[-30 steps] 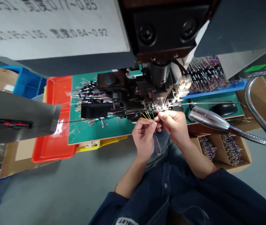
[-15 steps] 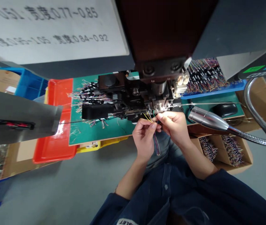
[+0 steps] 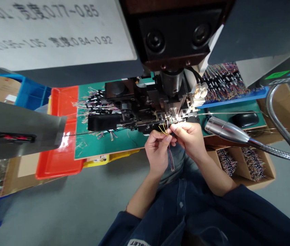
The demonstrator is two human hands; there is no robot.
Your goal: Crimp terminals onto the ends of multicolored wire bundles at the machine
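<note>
Both hands meet just in front of a crimping machine [image 3: 170, 82]. My left hand [image 3: 157, 150] is closed, pinching a wire bundle [image 3: 171, 158] between thumb and fingers. Yellow and white wire ends fan out above the fingertips; darker strands hang below. My right hand [image 3: 189, 138] is closed too, its thumb and forefinger on the same bundle, close to the machine's lit working point. A green wire end shows there by the right fingertips. The fingers partly hide the bundle's dark middle. A strip of metal terminals [image 3: 147, 122] runs into the machine from the left.
A green work board [image 3: 104, 147] carries a pile of wire bundles [image 3: 96, 106] at left, beside a red tray [image 3: 58, 164]. To the right are a flexible-neck lamp [image 3: 227, 130], a black mouse [image 3: 246, 119], a blue tray [image 3: 237, 99] of bundles and a divided cardboard box [image 3: 255, 184].
The machine's ram has risen, uncovering more of its front block and shaft. My hands keep almost the same place, still holding the wire bundle. The camera view has shifted slightly.
</note>
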